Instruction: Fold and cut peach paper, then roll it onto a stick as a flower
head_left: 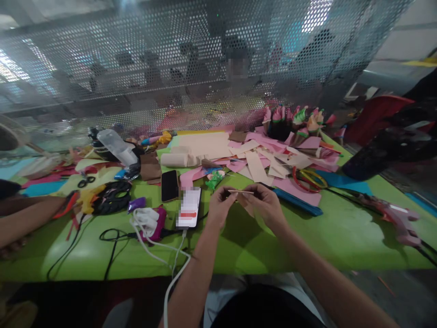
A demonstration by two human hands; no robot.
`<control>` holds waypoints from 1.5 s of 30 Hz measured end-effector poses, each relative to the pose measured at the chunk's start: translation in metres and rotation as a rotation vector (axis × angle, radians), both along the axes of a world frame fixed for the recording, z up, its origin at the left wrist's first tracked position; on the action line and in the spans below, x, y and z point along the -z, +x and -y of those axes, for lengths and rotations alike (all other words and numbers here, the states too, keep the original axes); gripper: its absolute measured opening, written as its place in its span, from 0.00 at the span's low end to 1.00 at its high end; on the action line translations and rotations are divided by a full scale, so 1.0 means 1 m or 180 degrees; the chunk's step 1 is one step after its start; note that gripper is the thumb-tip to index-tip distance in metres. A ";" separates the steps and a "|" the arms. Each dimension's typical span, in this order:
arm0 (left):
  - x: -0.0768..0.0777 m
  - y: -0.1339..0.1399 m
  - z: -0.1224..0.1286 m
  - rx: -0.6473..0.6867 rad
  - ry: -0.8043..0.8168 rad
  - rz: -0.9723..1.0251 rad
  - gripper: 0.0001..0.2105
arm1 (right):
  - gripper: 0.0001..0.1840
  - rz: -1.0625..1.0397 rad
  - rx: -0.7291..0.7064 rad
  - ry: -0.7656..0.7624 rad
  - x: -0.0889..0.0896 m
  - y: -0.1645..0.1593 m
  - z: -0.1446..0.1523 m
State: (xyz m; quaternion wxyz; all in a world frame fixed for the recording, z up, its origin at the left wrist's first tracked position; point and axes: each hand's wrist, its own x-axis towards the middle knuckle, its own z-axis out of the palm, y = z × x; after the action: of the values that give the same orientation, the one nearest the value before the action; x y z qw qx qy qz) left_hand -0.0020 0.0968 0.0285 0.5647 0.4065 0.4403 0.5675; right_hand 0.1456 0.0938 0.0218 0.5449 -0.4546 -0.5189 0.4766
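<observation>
My left hand (220, 206) and my right hand (266, 205) are raised above the green table (314, 246). Between them they pinch a thin beige strip (241, 191) by its two ends, seen nearly edge-on. Whether it is felt or paper I cannot tell. Just beyond my left hand lies a small green craft piece (214, 180). A blue, flat-sided tool or case (298, 201) rests to the right of my right hand. Cut beige and pink sheets (257, 166) are heaped behind both hands.
Left of my arms are a phone with a lit screen (189, 207), a dark phone (170, 186) and a pink power strip (157, 223) with white cables. Scissors (310, 179) and a pink glue gun (398, 216) lie right. Another person's arm (30, 223) reaches in at left.
</observation>
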 end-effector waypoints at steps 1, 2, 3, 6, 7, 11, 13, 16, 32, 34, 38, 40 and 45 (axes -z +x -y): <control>0.000 0.000 0.000 0.0009 0.0006 -0.0011 0.12 | 0.14 0.0035 -0.0011 0.0032 0.000 0.000 0.000; 0.000 0.000 0.000 0.0022 0.0014 -0.0018 0.12 | 0.13 0.0064 -0.0008 0.0057 -0.001 0.000 0.000; 0.000 0.000 0.000 0.0032 0.0024 -0.0018 0.12 | 0.12 0.0083 0.0001 0.0075 -0.001 -0.001 0.000; 0.000 0.001 0.000 0.0062 0.0031 -0.0008 0.13 | 0.12 0.0096 0.0032 0.0078 0.000 0.000 0.000; 0.000 0.001 0.000 0.0066 0.0031 -0.0008 0.13 | 0.12 0.0092 0.0027 0.0060 0.000 0.000 0.000; 0.002 0.001 0.000 0.0055 0.0046 -0.0002 0.14 | 0.12 0.0122 0.0023 0.0034 -0.001 -0.001 0.001; 0.002 0.001 0.000 0.0043 0.0049 -0.0003 0.13 | 0.12 0.0161 0.0041 0.0062 -0.003 -0.001 0.002; 0.002 0.001 0.000 0.0037 0.0045 0.0027 0.13 | 0.13 0.0179 0.0054 0.0095 -0.006 -0.002 0.003; -0.006 0.000 0.002 -0.0089 -0.0032 0.0074 0.12 | 0.15 0.0023 0.0062 -0.0042 -0.003 -0.001 0.002; -0.005 0.000 0.001 -0.0083 -0.0031 0.0117 0.12 | 0.15 0.0034 0.0065 -0.0054 -0.003 0.000 0.002; -0.005 0.000 0.001 -0.0066 -0.0003 0.0126 0.12 | 0.14 0.0044 0.0069 -0.0030 -0.004 0.000 0.002; -0.006 0.000 0.002 -0.0061 -0.0005 0.0132 0.12 | 0.14 0.0043 0.0068 -0.0031 -0.003 0.000 0.002; -0.007 -0.001 0.002 -0.0082 0.0013 0.0143 0.12 | 0.15 0.0022 0.0063 -0.0055 -0.004 0.000 0.002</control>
State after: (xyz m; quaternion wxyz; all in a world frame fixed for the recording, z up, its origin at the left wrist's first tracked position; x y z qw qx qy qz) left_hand -0.0027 0.0949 0.0355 0.5663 0.3891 0.4314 0.5846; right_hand 0.1455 0.0921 0.0256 0.5438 -0.4660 -0.5122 0.4741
